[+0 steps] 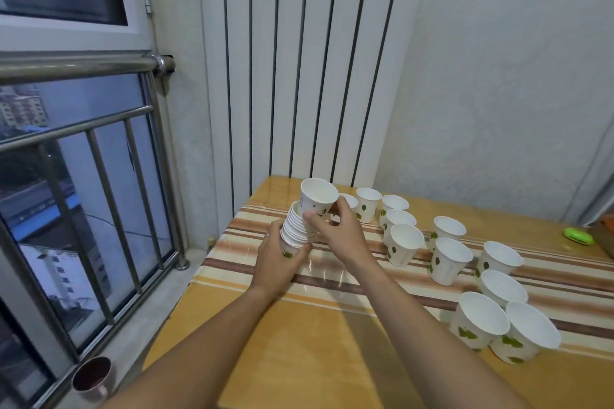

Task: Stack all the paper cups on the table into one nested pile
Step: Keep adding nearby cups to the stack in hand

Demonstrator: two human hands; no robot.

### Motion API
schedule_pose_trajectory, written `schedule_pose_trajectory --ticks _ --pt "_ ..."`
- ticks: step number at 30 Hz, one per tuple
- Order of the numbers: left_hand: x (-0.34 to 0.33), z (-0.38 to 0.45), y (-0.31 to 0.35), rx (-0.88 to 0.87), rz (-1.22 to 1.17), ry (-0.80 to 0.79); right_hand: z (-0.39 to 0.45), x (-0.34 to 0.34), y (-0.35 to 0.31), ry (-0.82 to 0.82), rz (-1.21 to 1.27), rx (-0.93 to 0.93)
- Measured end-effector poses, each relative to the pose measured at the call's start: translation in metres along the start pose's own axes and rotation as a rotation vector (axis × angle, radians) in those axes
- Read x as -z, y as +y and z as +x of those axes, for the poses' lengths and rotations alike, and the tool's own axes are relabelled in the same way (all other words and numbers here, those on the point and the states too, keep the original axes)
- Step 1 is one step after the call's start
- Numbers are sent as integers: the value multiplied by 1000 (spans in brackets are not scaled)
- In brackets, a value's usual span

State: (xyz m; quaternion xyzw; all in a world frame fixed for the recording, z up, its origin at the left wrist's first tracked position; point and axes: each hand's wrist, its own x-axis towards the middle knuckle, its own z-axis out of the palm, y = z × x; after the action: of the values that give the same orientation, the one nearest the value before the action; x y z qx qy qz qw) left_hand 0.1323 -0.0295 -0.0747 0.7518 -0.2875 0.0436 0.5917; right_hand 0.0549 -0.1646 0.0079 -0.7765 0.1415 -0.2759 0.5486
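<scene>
Left hand (277, 257) grips the nested pile (296, 232) at the worktop's (299, 342) far left; right hand (335, 229) pinches a tilted cup (317, 197) above it. That slant risks a jammed rim, toppling everything.

left hand (277, 256) gripping; right hand (335, 229) pinching — raised
</scene>
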Motion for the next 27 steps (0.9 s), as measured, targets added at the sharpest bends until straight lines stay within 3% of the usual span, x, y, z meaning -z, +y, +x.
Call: schedule_pose_trajectory --ticks 5,10,23,27 --pt "-3 -3 0 15 -5 7 -6 -1 13 -105 -7 -38" --pt "-10 -4 3 2 -16 -7 -2 -3 11 -18 -49 -13" --pt "-26 27 -12 10 -40 0 20 -5 25 -8 -34 -5" --pt "-32 36 -22 -6 -14 35 28 -2 47 146 61 -63"
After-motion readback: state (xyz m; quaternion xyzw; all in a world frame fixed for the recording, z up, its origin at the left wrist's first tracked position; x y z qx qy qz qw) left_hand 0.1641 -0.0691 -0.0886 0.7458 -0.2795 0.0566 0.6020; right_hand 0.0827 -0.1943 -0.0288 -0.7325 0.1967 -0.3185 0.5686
